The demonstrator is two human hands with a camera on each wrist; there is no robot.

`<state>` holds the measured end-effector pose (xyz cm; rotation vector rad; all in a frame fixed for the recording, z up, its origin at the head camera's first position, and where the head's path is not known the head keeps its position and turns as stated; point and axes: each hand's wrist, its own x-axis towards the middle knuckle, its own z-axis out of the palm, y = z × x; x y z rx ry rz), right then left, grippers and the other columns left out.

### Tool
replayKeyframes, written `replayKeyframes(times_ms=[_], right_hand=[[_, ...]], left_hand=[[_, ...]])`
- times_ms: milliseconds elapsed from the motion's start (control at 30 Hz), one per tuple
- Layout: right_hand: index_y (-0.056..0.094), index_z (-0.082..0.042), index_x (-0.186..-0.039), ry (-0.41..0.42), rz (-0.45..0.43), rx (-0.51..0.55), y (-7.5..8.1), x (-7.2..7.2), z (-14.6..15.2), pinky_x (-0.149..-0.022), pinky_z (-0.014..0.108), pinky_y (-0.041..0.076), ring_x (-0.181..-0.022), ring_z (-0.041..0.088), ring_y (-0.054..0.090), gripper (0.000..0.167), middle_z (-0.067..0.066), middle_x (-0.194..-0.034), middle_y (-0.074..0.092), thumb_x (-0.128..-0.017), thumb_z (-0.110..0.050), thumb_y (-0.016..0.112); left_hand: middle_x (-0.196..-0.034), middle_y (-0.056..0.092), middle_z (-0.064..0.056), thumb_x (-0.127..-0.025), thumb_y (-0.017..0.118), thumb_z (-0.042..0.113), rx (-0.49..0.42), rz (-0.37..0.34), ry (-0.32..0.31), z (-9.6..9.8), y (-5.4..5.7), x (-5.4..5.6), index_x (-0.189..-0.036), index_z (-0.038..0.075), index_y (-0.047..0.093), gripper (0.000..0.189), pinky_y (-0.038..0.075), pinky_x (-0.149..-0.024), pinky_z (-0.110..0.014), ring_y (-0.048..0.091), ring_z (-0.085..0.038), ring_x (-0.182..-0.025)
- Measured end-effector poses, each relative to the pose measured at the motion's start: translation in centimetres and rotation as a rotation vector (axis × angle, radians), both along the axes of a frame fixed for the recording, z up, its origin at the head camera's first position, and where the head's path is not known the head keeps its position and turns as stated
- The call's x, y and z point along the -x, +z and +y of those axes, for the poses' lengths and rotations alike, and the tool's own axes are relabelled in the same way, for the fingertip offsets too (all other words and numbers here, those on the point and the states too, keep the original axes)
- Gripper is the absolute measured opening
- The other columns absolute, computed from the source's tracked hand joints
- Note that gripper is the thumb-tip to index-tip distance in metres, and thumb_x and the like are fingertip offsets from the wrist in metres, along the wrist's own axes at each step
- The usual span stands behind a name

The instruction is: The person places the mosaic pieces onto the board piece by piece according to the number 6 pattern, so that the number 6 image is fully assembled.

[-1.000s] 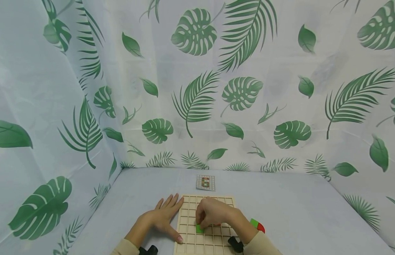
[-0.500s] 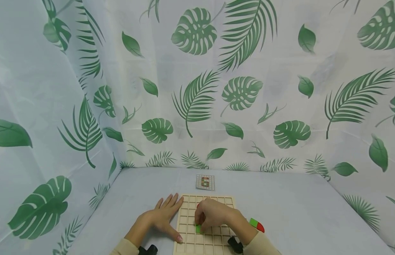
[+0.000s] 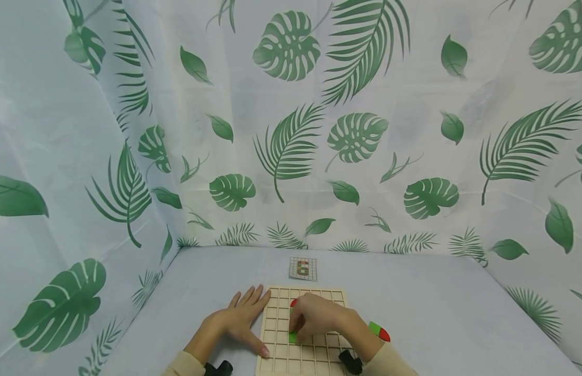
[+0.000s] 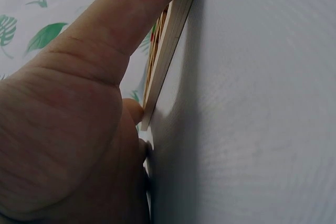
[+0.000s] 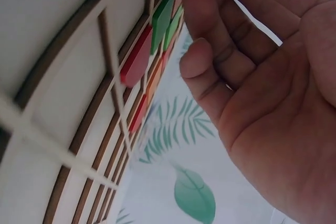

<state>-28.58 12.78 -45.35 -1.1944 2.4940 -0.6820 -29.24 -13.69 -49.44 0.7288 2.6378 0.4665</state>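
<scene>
A wooden grid board (image 3: 281, 360) lies in front of me. My left hand (image 3: 236, 319) is spread at its left edge, thumb on the rim; in the left wrist view the thumb (image 4: 113, 30) reaches over the board's side. Over the middle of the board, my right hand (image 3: 319, 313) has its fingers curled down, pinching a green tile (image 3: 292, 338) in a cell; the fingers partly cover it. A red tile (image 3: 293, 302) shows just beyond that hand. From the right wrist, red tiles (image 5: 137, 59), green tiles (image 5: 164, 19) and an orange tile (image 5: 154, 81) fill neighbouring cells.
Behind the board lies a small card (image 3: 302, 269) printed with a coloured figure on a grid. Loose green (image 3: 373, 328) and red (image 3: 384, 335) pieces sit right of the board, beside my right forearm. Leaf-patterned curtains enclose the table at the back and sides.
My right hand has shifted slightly at the green tile, which now sits more squarely in its cell. The red tile beyond the hand has come into view. My left hand stays put.
</scene>
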Motion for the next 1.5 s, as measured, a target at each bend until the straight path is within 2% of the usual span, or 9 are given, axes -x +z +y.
replayKeyframes(times_ms=[167, 300, 567, 867, 1067, 1300, 1500], right_hand=[[0.084, -0.013, -0.094, -0.003, 0.001, 0.086, 0.4, 0.3, 1.1, -0.067, 0.016, 0.055, -0.071, -0.006, 0.062, 0.015, -0.007, -0.087, 0.078, -0.081, -0.007, 0.089], [0.082, -0.011, -0.103, -0.043, 0.011, 0.118, 0.5, 0.7, 2.4, -0.069, 0.018, 0.056, -0.074, -0.003, 0.062, 0.019, -0.003, -0.095, 0.078, -0.084, -0.009, 0.087], [0.078, -0.011, -0.121, -0.141, 0.02, 0.104, 0.8, 1.6, 5.6, -0.073, 0.023, 0.057, -0.082, 0.005, 0.065, 0.035, 0.004, -0.118, 0.074, -0.087, -0.014, 0.084], [0.076, -0.009, -0.123, -0.165, 0.036, 0.125, 1.0, 1.9, 9.5, -0.072, 0.024, 0.057, -0.09, 0.015, 0.069, 0.037, 0.005, -0.12, 0.074, -0.088, -0.017, 0.085], [0.077, -0.007, -0.12, -0.181, -0.021, 0.134, 1.1, 2.4, 11.8, -0.076, 0.027, 0.058, -0.094, 0.026, 0.071, 0.038, 0.008, -0.12, 0.075, -0.086, -0.019, 0.086], [0.078, -0.007, -0.118, -0.2, -0.102, 0.136, 0.9, 2.6, 13.4, -0.078, 0.028, 0.059, -0.098, 0.03, 0.072, 0.035, 0.01, -0.119, 0.076, -0.086, -0.018, 0.086], [0.079, -0.009, -0.115, -0.249, -0.171, 0.127, 0.9, 2.5, 14.0, -0.078, 0.031, 0.059, -0.1, 0.03, 0.071, 0.037, 0.009, -0.117, 0.076, -0.079, -0.008, 0.088]], left_hand=[[-0.176, 0.001, -0.015, -0.066, 0.083, 0.078, -0.002, 0.001, 0.003, 0.2, 0.2, -0.2, -0.169, 0.019, 0.008, 0.141, 0.0, -0.128, -0.065, -0.001, -0.037, -0.163], [-0.177, 0.001, -0.014, -0.065, 0.084, 0.077, -0.001, 0.002, 0.005, 0.3, 0.1, -0.2, -0.169, 0.019, 0.009, 0.141, 0.0, -0.128, -0.064, -0.001, -0.037, -0.163], [-0.177, 0.0, -0.012, -0.064, 0.083, 0.079, 0.009, 0.003, 0.013, 0.2, -0.1, 0.1, -0.169, 0.021, 0.008, 0.142, -0.001, -0.129, -0.064, -0.002, -0.036, -0.164], [-0.177, 0.0, -0.012, -0.064, 0.084, 0.078, 0.007, -0.003, 0.015, 0.3, 0.0, 0.0, -0.169, 0.021, 0.008, 0.142, -0.001, -0.129, -0.064, -0.002, -0.036, -0.164], [-0.177, 0.0, -0.013, -0.064, 0.084, 0.079, 0.006, -0.002, 0.018, 0.2, -0.1, 0.0, -0.169, 0.021, 0.008, 0.142, -0.001, -0.129, -0.064, -0.002, -0.035, -0.164], [-0.177, -0.001, -0.012, -0.063, 0.083, 0.08, -0.003, -0.005, 0.015, 0.2, -0.2, 0.0, -0.169, 0.021, 0.008, 0.143, -0.001, -0.129, -0.064, -0.002, -0.035, -0.164], [-0.177, 0.0, -0.013, -0.063, 0.084, 0.079, -0.01, -0.003, 0.016, 0.1, -0.1, 0.0, -0.169, 0.021, 0.008, 0.142, -0.001, -0.129, -0.063, -0.002, -0.036, -0.164]])
